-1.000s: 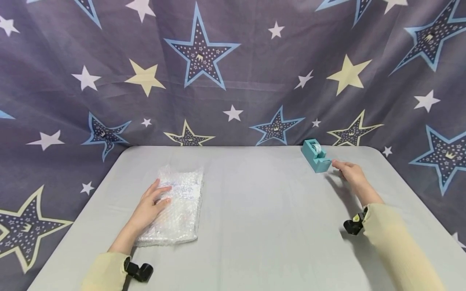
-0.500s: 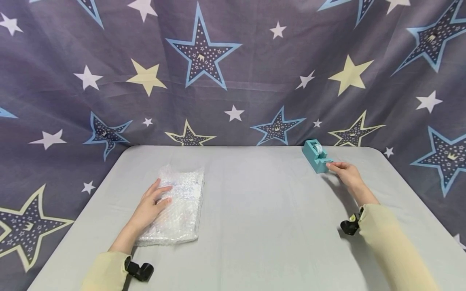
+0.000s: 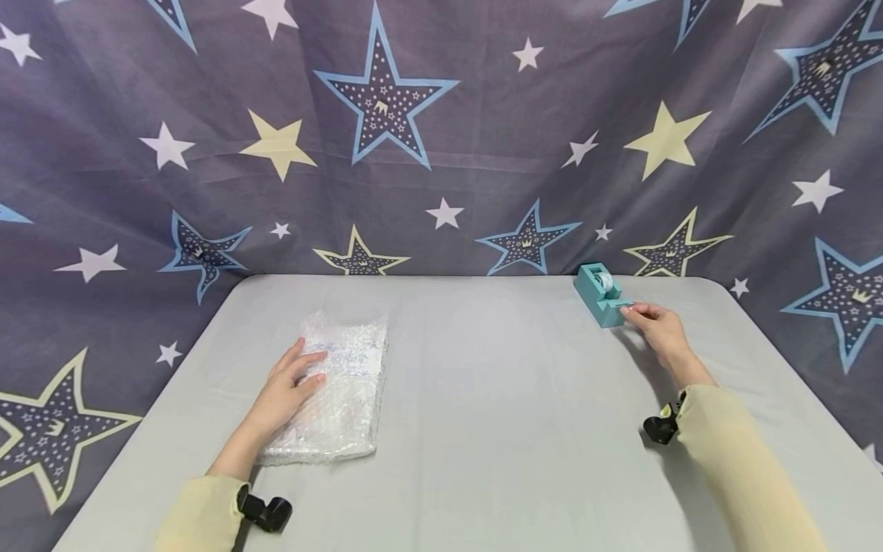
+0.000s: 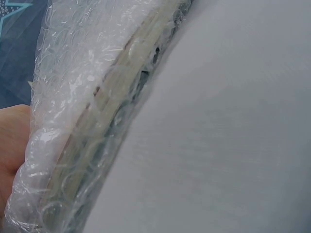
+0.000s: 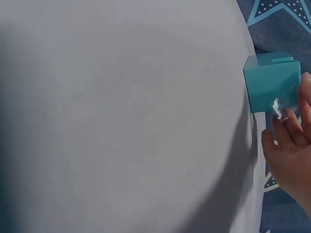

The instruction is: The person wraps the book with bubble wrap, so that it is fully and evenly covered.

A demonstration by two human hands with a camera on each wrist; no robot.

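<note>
On the left of the table a flat package in clear bubble wrap (image 3: 348, 383) lies with my left hand (image 3: 276, 395) resting on its left side, fingers spread. In the left wrist view the bubble wrap (image 4: 77, 82) covers something thick with a pale, layered edge; its kind is unclear. At the far right a teal tape dispenser (image 3: 599, 297) carries a roll of clear tape (image 3: 604, 281). My right hand (image 3: 661, 333) is at the dispenser's near end, thumb and fingers pinching the tape end. The right wrist view has a shiny bit of clear tape (image 5: 279, 109) by the fingertips.
A pale cloth covers the table (image 3: 483, 399). Behind it hangs a dark curtain (image 3: 476, 138) printed with stars, close to the dispenser. Each wrist wears a small black camera, such as the left one (image 3: 265, 512).
My right hand has moved slightly left to the dispenser's near end and its fingertips have closed on the tape end. The left hand and the package have stayed in place.
</note>
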